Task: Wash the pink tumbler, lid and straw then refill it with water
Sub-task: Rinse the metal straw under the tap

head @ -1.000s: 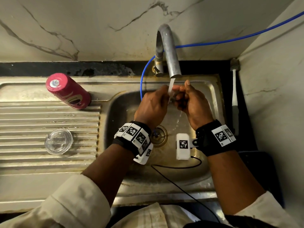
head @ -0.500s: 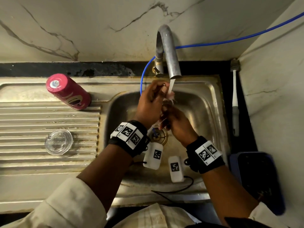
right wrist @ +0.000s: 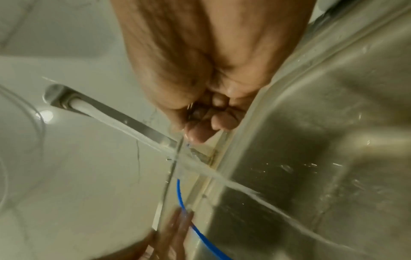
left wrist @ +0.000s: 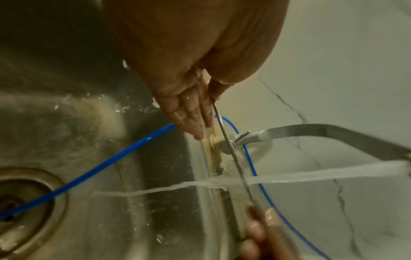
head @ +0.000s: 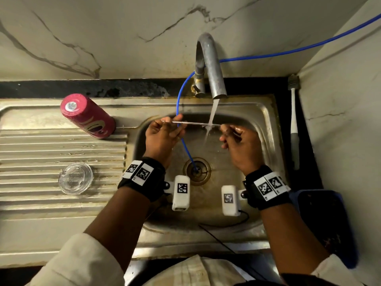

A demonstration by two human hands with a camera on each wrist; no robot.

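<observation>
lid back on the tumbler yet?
No: the clear lid lies by itself on the ribbed drainboard, apart from the pink tumbler, which stands inverted further back.

The tumbler (head: 87,116) and lid (head: 75,178) are set left of the sink (head: 266,129); the straw (head: 193,123) is held over it.
</observation>
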